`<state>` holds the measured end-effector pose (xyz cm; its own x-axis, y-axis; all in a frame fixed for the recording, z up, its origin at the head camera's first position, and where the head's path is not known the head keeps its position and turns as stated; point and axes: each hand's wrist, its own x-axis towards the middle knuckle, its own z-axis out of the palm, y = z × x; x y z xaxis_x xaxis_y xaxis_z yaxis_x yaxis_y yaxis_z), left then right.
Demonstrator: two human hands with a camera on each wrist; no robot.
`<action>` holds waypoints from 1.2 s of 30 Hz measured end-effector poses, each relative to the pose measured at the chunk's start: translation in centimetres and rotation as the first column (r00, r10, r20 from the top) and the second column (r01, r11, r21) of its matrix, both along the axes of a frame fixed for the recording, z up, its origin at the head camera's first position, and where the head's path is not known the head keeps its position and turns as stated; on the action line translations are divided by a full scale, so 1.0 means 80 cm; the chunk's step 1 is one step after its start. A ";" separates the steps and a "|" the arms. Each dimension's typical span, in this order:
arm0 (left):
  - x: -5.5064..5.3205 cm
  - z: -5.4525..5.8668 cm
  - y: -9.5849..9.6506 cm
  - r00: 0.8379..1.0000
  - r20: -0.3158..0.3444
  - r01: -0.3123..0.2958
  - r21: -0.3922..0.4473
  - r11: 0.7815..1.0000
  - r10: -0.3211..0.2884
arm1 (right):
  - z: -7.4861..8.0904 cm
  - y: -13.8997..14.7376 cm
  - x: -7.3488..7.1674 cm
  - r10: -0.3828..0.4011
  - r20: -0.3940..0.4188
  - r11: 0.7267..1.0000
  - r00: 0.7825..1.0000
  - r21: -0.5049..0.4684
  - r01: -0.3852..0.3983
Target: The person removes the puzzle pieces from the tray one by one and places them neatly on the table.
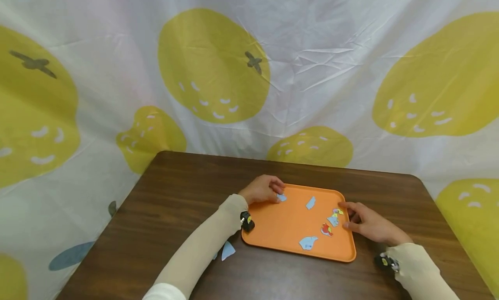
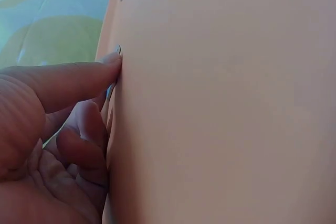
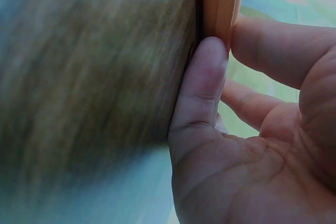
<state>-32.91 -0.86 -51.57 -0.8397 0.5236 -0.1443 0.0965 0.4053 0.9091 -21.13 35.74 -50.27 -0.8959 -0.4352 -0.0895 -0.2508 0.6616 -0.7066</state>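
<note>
An orange tray point(image 1: 280, 230) lies on the wooden table with several irregular flat pieces on it. My left hand point(image 1: 264, 188) is at the tray's far left corner, its thumb and fingertip on a small light blue flat piece point(image 1: 282, 198). That piece point(image 2: 109, 91) shows only as a thin edge at the fingertips in the left wrist view; the other fingers are curled. At the tray's right rim, my right hand point(image 1: 368, 222) grips the edge. Its thumb point(image 3: 207, 72) presses the outer side of the tray point(image 3: 219, 3) and a finger lies over the rim.
On the tray lie a blue piece point(image 1: 310, 202), a larger one point(image 1: 308, 243), a red printed one point(image 1: 326, 230) and a blue-and-yellow group point(image 1: 333, 220). Another blue piece point(image 1: 228, 250) is on the table point(image 1: 187, 183) beside my left forearm. A fruit-patterned curtain point(image 1: 312, 75) hangs behind.
</note>
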 end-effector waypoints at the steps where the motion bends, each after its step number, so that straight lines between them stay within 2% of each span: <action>1: 0.000 0.000 0.000 1.000 0.002 -0.002 0.003 1.000 0.002 | 0.000 0.000 0.000 0.002 -0.004 1.000 1.000 0.002 -0.002; 9: 0.001 0.002 -0.005 0.998 0.037 0.047 0.023 0.999 -0.048 | -0.001 0.002 0.000 0.004 -0.004 1.000 1.000 0.000 -0.004; 16: 0.001 0.003 -0.013 0.992 -0.040 0.117 -0.059 0.991 -0.120 | -0.002 0.001 0.000 0.000 0.000 1.000 1.000 -0.003 0.000; 20: 0.001 0.005 -0.018 0.989 -0.054 0.130 -0.086 0.988 -0.135 | -0.001 0.000 0.000 0.002 -0.003 1.000 1.000 0.004 -0.002; 23: 0.000 0.004 -0.022 0.992 -0.040 0.120 -0.081 0.989 -0.123 | 0.000 -0.001 -0.001 0.001 -0.007 1.000 1.000 0.007 -0.001; 25: -0.002 0.004 -0.024 0.994 -0.009 0.108 -0.050 0.993 -0.109 | 0.001 -0.002 -0.001 0.001 -0.008 1.000 1.000 0.008 -0.001; 30: -0.003 0.004 -0.029 0.991 0.104 0.081 0.066 0.995 -0.087 | 0.001 -0.002 -0.001 0.007 -0.005 1.000 1.000 0.005 -0.007; 33: -0.002 0.009 -0.033 0.988 0.126 0.078 0.093 0.993 -0.089 | 0.000 -0.001 -0.001 0.013 -0.009 1.000 1.000 0.003 -0.013; 36: 0.000 0.014 -0.036 0.990 0.109 0.077 0.094 0.993 -0.087 | 0.001 -0.001 -0.001 0.015 -0.012 1.000 1.000 0.003 -0.015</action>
